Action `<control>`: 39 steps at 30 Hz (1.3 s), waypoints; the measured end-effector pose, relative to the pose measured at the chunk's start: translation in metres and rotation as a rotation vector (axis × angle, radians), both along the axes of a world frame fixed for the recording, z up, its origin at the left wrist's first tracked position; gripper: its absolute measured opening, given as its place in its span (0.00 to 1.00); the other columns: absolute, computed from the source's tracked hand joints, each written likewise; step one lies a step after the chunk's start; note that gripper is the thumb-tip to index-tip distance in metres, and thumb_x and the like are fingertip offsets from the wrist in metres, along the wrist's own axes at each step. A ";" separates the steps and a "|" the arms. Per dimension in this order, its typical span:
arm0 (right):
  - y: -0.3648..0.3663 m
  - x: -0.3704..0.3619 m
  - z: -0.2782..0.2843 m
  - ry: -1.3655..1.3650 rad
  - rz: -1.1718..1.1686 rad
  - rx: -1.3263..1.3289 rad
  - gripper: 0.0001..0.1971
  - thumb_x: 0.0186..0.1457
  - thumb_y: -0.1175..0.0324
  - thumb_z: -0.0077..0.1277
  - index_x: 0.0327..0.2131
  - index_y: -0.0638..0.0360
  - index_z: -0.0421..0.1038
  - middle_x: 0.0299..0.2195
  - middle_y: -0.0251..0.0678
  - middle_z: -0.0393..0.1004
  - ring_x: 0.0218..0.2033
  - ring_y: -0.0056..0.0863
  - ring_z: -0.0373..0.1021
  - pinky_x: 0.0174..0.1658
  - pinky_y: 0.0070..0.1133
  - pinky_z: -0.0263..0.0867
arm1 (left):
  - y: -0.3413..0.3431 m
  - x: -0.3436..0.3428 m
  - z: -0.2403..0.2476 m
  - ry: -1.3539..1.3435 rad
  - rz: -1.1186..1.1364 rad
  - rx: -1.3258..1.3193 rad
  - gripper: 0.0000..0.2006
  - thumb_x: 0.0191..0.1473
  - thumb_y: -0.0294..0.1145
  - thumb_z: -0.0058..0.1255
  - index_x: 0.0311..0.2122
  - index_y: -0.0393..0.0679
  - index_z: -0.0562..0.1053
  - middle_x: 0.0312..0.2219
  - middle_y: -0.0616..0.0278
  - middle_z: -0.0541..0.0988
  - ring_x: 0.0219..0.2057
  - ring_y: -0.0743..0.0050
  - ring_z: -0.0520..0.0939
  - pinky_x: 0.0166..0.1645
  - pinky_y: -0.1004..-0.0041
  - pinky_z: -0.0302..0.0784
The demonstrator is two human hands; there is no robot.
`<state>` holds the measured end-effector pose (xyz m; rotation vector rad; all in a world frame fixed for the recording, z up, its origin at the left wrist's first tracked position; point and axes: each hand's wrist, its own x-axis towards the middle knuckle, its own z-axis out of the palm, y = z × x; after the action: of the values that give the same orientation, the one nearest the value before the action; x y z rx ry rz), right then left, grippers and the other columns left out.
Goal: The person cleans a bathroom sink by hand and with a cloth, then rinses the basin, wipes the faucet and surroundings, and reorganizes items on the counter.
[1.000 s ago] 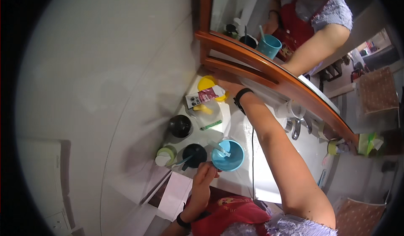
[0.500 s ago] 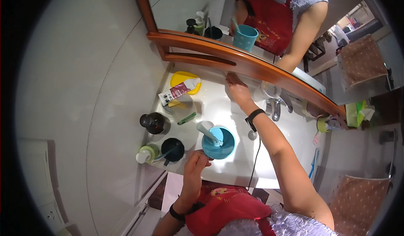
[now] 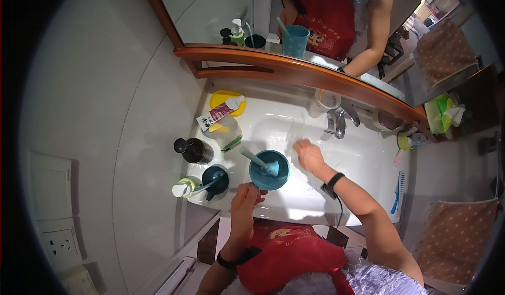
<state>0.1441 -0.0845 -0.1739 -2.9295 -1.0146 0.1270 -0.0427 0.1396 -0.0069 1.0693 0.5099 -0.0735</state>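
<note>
My left hand (image 3: 245, 196) grips a blue cup (image 3: 279, 181) at its near left side, holding it above the white washbasin (image 3: 310, 203). A pale stick-like handle (image 3: 253, 158) leans in the cup, its upper end past the rim; its lower end lies against the inside. Right of the cup, my right hand (image 3: 310, 157) hovers over the basin with loosely bent fingers and nothing visible in them. Behind it stands the chrome faucet (image 3: 336, 122).
On the basin's left ledge are a white-and-maroon tube (image 3: 221, 112), a yellow lid-like piece (image 3: 235, 101), a dark bottle (image 3: 198, 151), a dark mug (image 3: 214, 182) and a green pump bottle (image 3: 185, 187). A blue comb-like brush (image 3: 400, 192) lies right. A wood-framed mirror (image 3: 294, 68) overhangs the back.
My right hand has come away from the basin's back edge, toward me and slightly right. The cup stays in my left hand. The view has shifted slightly.
</note>
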 end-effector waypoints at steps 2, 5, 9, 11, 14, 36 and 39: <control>-0.022 -0.025 -0.038 -0.035 0.040 0.289 0.14 0.53 0.66 0.54 0.42 0.61 0.74 0.50 0.48 0.67 0.44 0.44 0.71 0.45 0.33 0.72 | 0.001 -0.003 -0.003 0.035 0.016 0.004 0.10 0.66 0.36 0.42 0.41 0.41 0.70 0.39 0.62 0.76 0.44 0.74 0.77 0.51 0.70 0.69; -0.029 -0.017 -0.089 0.270 -0.559 0.231 0.16 0.55 0.60 0.53 0.44 0.57 0.72 0.56 0.51 0.60 0.46 0.51 0.70 0.51 0.37 0.68 | 0.001 -0.004 -0.002 0.026 0.007 -0.003 0.10 0.66 0.36 0.42 0.41 0.42 0.70 0.38 0.63 0.76 0.44 0.74 0.77 0.51 0.70 0.69; 0.004 -0.021 -0.103 0.543 -0.178 0.194 0.14 0.56 0.64 0.48 0.45 0.58 0.72 0.47 0.52 0.70 0.46 0.51 0.71 0.53 0.35 0.67 | 0.000 -0.004 -0.002 0.058 0.035 -0.008 0.10 0.66 0.36 0.42 0.41 0.42 0.70 0.38 0.63 0.76 0.44 0.74 0.77 0.50 0.70 0.69; 0.008 -0.013 -0.105 0.652 0.087 0.185 0.14 0.57 0.65 0.46 0.44 0.59 0.72 0.43 0.52 0.72 0.47 0.50 0.72 0.52 0.34 0.68 | -0.001 -0.004 0.006 0.066 0.018 0.021 0.10 0.67 0.37 0.39 0.37 0.44 0.69 0.33 0.67 0.72 0.44 0.73 0.78 0.48 0.73 0.71; 0.008 0.013 -0.105 0.462 -0.415 0.009 0.16 0.56 0.68 0.46 0.48 0.61 0.70 0.48 0.52 0.71 0.49 0.50 0.70 0.54 0.34 0.67 | 0.001 -0.006 0.005 0.053 0.027 0.031 0.10 0.67 0.37 0.39 0.38 0.43 0.70 0.33 0.66 0.72 0.44 0.72 0.78 0.48 0.73 0.71; 0.092 0.079 -0.012 -0.087 -0.525 0.365 0.37 0.62 0.51 0.43 0.63 0.72 0.50 0.64 0.56 0.53 0.68 0.51 0.43 0.69 0.38 0.37 | 0.019 0.014 -0.003 0.065 0.035 -0.013 0.11 0.67 0.37 0.40 0.43 0.41 0.72 0.36 0.65 0.75 0.43 0.74 0.77 0.49 0.73 0.71; 0.111 0.080 -0.022 -0.183 -0.611 0.338 0.37 0.62 0.50 0.42 0.64 0.69 0.50 0.63 0.53 0.55 0.67 0.50 0.46 0.69 0.39 0.37 | 0.022 0.014 -0.009 0.102 0.084 -0.045 0.12 0.67 0.37 0.40 0.43 0.41 0.72 0.36 0.66 0.75 0.43 0.74 0.77 0.48 0.73 0.72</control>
<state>0.2243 0.0267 -0.1961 -2.8083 -0.0926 -0.3035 -0.0286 0.1616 -0.0162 1.0027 0.6416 -0.0659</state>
